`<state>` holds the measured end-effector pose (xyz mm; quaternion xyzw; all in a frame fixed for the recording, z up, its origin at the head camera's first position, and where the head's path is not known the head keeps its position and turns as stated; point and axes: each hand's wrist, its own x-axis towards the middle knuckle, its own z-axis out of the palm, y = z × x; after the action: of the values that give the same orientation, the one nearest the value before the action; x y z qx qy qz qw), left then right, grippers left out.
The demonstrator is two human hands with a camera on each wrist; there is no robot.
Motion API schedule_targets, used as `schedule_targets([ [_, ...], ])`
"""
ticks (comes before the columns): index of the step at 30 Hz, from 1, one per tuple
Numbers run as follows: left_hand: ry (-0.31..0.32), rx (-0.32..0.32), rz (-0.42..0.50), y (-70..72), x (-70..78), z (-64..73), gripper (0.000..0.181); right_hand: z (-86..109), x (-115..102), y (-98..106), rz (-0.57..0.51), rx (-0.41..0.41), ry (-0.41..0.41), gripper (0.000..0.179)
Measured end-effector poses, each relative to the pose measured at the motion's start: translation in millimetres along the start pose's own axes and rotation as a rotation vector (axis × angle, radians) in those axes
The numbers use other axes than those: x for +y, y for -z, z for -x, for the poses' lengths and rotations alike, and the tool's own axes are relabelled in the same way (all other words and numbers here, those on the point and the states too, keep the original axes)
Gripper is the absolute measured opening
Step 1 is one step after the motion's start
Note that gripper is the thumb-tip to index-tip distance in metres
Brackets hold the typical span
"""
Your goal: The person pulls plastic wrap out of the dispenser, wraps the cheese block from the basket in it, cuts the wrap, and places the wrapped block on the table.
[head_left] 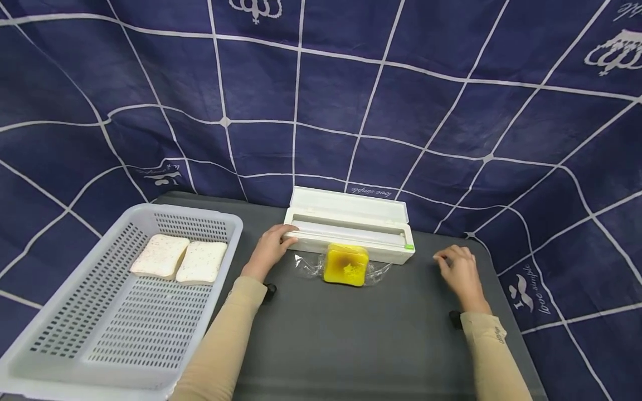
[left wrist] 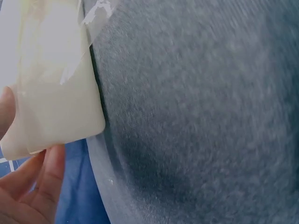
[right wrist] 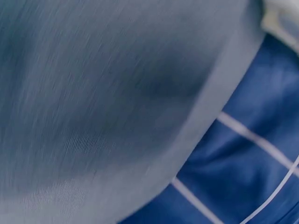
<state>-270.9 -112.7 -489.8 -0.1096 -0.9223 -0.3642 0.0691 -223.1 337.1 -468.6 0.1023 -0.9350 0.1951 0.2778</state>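
A white cling film box (head_left: 351, 245) lies at the back of the grey table, lid raised, with a white roll inside. My left hand (head_left: 270, 250) grips its left end; in the left wrist view the thumb and fingers (left wrist: 52, 172) are around that end of the box (left wrist: 60, 107). Directly before the box sits a yellow toast slice (head_left: 346, 264) with a brown middle. Clear film (head_left: 307, 265) spreads out on both sides of it. To the right of the box is my right hand (head_left: 458, 273), loosely bent and holding nothing visible; the right wrist view leaves it out.
On the left stands a pale perforated basket (head_left: 233, 234) with two white, speckled bread slices (head_left: 163, 255) at its far end. A blue cloth (head_left: 331, 100) with white lines hangs behind the grey table (head_left: 361, 340) and down its right side.
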Motion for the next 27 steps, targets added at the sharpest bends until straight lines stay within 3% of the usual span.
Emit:
schedule_targets([
  [3, 0.035, -0.010, 0.012, 2.2, 1.7, 1.8, 0.044, -3.8, -15, -8, -0.053, 0.023, -0.051, 0.005],
  [5, 0.067, -0.014, 0.022, 2.9, 3.3, 3.5, 0.050, -5.3, -26, -15, -0.083, 0.029, -0.129, 0.006],
  [7, 0.094, -0.017, 0.037, 3.2, 6.1, 5.3, 0.055, -4.8, -36, -21, -0.107, 0.041, -0.255, 0.011],
  [10, 0.109, 0.002, 0.047, 2.0, 11.5, 8.6, 0.058, -0.3, -49, -30, -0.173, 0.055, -0.514, 0.023],
  [13, 0.119, 0.061, 0.056, -0.6, 17.4, 13.2, 0.057, 4.9, -58, -41, -0.283, 0.027, -0.737, 0.034],
  [16, 0.117, 0.141, 0.056, -4.2, 22.9, 19.0, 0.052, 6.4, -65, -51, -0.451, 0.026, -0.879, 0.041],
  [19, 0.096, 0.194, 0.063, -7.0, 28.5, 24.8, 0.042, 5.4, -72, -59, -0.604, 0.094, -0.959, 0.044],
  [21, 0.081, 0.193, 0.071, -8.6, 31.5, 28.0, 0.035, 4.2, -75, -63, -0.630, 0.142, -0.977, 0.043],
  [27, 0.111, 0.088, 0.136, -11.5, 36.0, 32.9, 0.019, 0.5, -81, -71, -0.713, 0.201, -0.989, 0.034],
])
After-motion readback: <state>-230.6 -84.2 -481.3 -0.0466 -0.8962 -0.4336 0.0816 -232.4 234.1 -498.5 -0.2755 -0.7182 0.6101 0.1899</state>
